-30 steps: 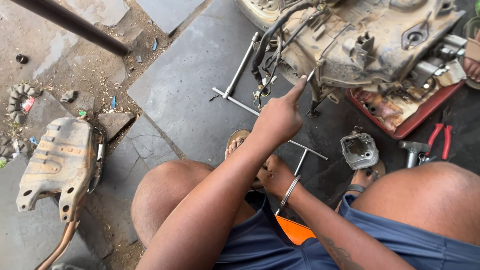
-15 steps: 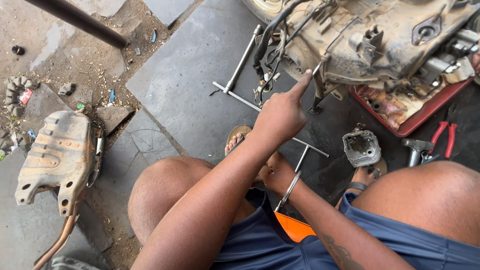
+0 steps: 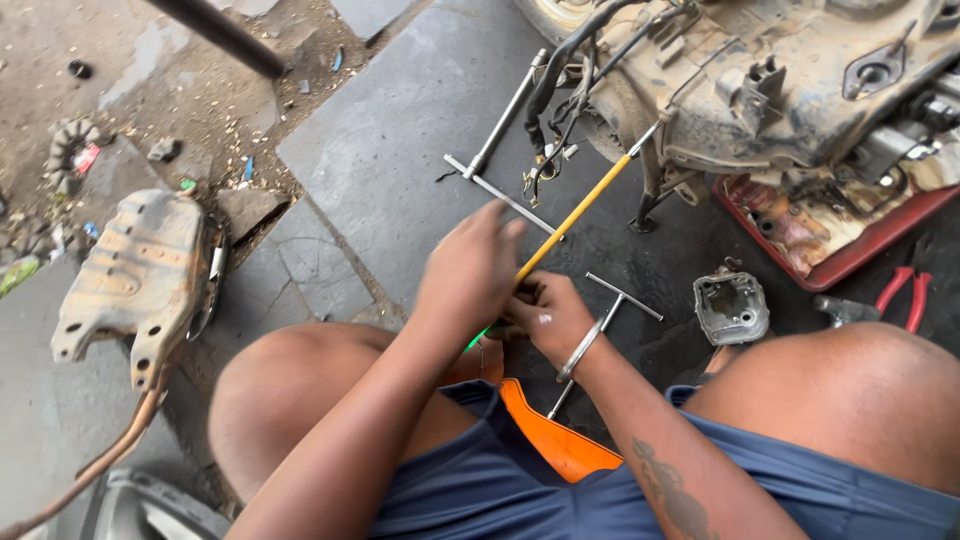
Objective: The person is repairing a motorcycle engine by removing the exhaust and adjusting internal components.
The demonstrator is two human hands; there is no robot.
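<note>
Head view: both hands [image 3: 510,290] grip slim yellow rod [image 3: 580,212].

Layout, head view:
- Engine assembly [image 3: 780,100]: far right, on the floor [image 3: 400,150].
- Tray [image 3: 850,245]: under the engine's near edge.
- Long rod [image 3: 575,215]: runs from both hands up to the engine.
- Left hand [image 3: 470,270]: just left of the right hand [image 3: 550,315], between the knees.
- T-handle wrenches [image 3: 495,150]: left of the engine; another [image 3: 610,310] right of the right hand.
- Small casting [image 3: 732,307]: right of that wrench.
- Pliers [image 3: 900,295]: far right.
- Heat shield [image 3: 135,270]: far left.
</note>
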